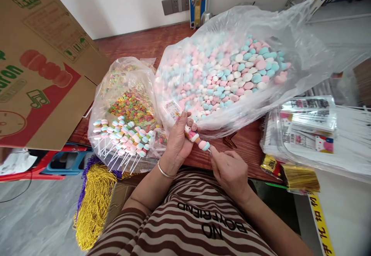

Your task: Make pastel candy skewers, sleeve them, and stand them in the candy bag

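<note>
Between my hands is a candy skewer [204, 145] with pink, blue and white pieces threaded along it. My left hand [176, 142], with a bangle on the wrist, is closed around its upper part, so some of that end is hidden. Lower down, my right hand [230, 171] pinches the skewer's stick just below the last blue piece. Several finished-looking candy skewers [127, 136] with white sticks lie left of my hands, on a clear bag of colourful ring candies [133, 109]. Behind my hands, a large clear bag [307, 51] holds pink, blue and white candies [232, 74].
A large cardboard box [43, 66] stands at left. On the right, a clear plastic tray [307, 163] holds wrappers and white sticks, with gold twist ties [301, 177] beside it. Gold bead strands [95, 205] hang below left. A blue device [199, 6] stands by the wall.
</note>
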{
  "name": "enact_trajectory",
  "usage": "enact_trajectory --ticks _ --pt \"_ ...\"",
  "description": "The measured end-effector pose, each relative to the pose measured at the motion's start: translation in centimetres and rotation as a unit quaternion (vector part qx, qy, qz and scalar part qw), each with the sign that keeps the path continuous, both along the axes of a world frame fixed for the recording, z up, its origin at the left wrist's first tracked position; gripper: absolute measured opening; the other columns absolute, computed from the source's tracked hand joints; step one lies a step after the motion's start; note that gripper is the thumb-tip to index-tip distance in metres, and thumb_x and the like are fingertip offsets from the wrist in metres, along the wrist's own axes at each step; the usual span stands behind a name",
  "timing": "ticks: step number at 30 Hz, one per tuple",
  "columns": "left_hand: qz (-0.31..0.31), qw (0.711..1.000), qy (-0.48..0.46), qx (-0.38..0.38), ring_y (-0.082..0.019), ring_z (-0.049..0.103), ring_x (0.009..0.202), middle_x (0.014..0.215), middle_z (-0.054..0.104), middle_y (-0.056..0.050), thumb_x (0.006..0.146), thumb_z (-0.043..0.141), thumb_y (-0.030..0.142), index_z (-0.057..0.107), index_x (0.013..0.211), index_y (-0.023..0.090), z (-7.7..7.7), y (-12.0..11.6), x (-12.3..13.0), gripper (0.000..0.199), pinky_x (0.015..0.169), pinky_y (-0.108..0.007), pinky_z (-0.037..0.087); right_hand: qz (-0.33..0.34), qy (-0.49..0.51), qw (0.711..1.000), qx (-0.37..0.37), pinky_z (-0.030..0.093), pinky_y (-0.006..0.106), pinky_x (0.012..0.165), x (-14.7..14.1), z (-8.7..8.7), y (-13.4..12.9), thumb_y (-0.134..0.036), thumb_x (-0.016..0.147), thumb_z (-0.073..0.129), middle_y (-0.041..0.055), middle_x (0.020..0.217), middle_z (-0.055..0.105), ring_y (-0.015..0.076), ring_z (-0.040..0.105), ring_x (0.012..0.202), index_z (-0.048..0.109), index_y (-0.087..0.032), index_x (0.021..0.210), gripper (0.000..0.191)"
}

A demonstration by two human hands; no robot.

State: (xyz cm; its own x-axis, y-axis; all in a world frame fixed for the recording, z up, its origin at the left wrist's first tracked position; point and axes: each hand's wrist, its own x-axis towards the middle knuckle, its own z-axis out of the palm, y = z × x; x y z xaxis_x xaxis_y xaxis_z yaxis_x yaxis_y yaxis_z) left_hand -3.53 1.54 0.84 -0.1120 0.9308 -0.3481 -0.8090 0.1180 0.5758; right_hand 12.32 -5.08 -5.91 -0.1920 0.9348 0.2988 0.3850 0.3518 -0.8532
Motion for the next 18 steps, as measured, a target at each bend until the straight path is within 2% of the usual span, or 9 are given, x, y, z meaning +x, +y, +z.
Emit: enact_trajectory --ticks 3,6,8,10,11,13,15,16,18 --pt "0.021 0.999 0.003 -0.026 -0.005 0.048 0.052 0.063 0.046 0.008 0.090 0.073 0.037 0.063 0.095 0.016 -0.2 -0.1 0.8 0.024 0.061 -0.020 0.049 -0.021 -0.079 0.993 0.081 0.047 0.034 0.079 -0.4 -0.4 0.4 -0.027 0.099 0.054 0.0029 0.063 0.060 0.0149 0.050 0.058 0.074 -0.019 0.120 0.030" --pt "0.012 0.999 0.001 -0.029 -0.006 0.049 0.052 0.062 0.045 0.008 0.088 0.075 0.041 0.063 0.093 0.017 -0.5 -0.5 1.5 0.028 0.062 -0.020 0.051 0.002 0.079 0.995 -0.068 0.048 0.031 0.064 -1.8 0.5 0.7 -0.038 0.099 0.056 0.0005 0.057 0.055 0.0140 0.046 0.051 0.076 -0.019 0.106 0.028" --pt "-0.013 1.000 0.000 -0.014 -0.006 0.052 0.055 0.064 0.048 0.007 0.088 0.075 0.042 0.064 0.094 0.016 -0.8 -0.8 1.4 0.029 0.067 -0.021 0.053 0.053 0.253 0.934 -0.245 0.044 0.028 0.050 -2.5 1.5 1.0 -0.045 0.099 0.055 -0.0061 0.047 0.043 0.0106 0.035 0.040 0.073 -0.020 0.094 0.032" --pt "-0.043 0.999 0.006 0.008 -0.008 0.061 0.064 0.073 0.057 0.004 0.086 0.077 0.045 0.067 0.099 0.016 -0.8 -0.8 0.8 0.033 0.076 -0.025 0.056 0.113 0.390 0.833 -0.376 0.040 0.024 0.042 -2.7 2.3 1.3 -0.047 0.097 0.058 -0.0119 0.042 0.030 0.0064 0.021 0.033 0.070 -0.019 0.085 0.033" --pt "-0.050 0.998 0.011 0.023 -0.011 0.066 0.074 0.081 0.063 0.001 0.084 0.078 0.046 0.068 0.103 0.017 -0.8 -0.8 0.3 0.036 0.082 -0.028 0.057 0.137 0.432 0.792 -0.409 0.038 0.022 0.040 -2.6 2.5 1.5 -0.047 0.094 0.062 -0.0136 0.041 0.027 0.0046 0.016 0.032 0.069 -0.018 0.082 0.032" --pt "-0.041 0.998 0.020 0.050 -0.016 0.071 0.091 0.096 0.069 -0.003 0.082 0.080 0.044 0.068 0.111 0.018 -0.5 -0.4 -0.6 0.041 0.092 -0.032 0.057 0.167 0.466 0.752 -0.436 0.037 0.020 0.039 -2.3 2.8 1.5 -0.045 0.091 0.068 -0.0146 0.040 0.027 0.0027 0.014 0.033 0.069 -0.016 0.080 0.031" --pt "-0.023 0.997 0.012 0.069 -0.012 0.070 0.084 0.092 0.068 0.000 0.082 0.081 0.037 0.068 0.114 0.020 -0.2 0.0 -1.4 0.038 0.091 -0.029 0.057 0.191 0.455 0.746 -0.447 0.036 0.020 0.039 -2.1 2.8 1.4 -0.045 0.092 0.067 -0.0146 0.040 0.027 0.0029 0.014 0.032 0.069 -0.016 0.080 0.032" --pt "-0.019 0.997 0.000 0.072 -0.008 0.067 0.073 0.082 0.065 0.003 0.083 0.080 0.033 0.068 0.112 0.020 0.0 0.2 -1.6 0.033 0.084 -0.023 0.057 0.195 0.436 0.760 -0.440 0.035 0.020 0.039 -2.0 2.7 1.3 -0.047 0.094 0.064 -0.0144 0.040 0.026 0.0036 0.015 0.032 0.070 -0.016 0.082 0.033" --pt "-0.016 0.997 -0.036 0.060 -0.001 0.052 0.051 0.065 0.050 0.009 0.087 0.077 0.027 0.068 0.104 0.019 0.4 0.7 -1.7 0.021 0.065 -0.014 0.052 0.167 0.354 0.845 -0.364 0.036 0.022 0.041 -1.9 2.3 1.1 -0.047 0.098 0.058 -0.0115 0.043 0.032 0.0059 0.023 0.034 0.072 -0.017 0.088 0.034"
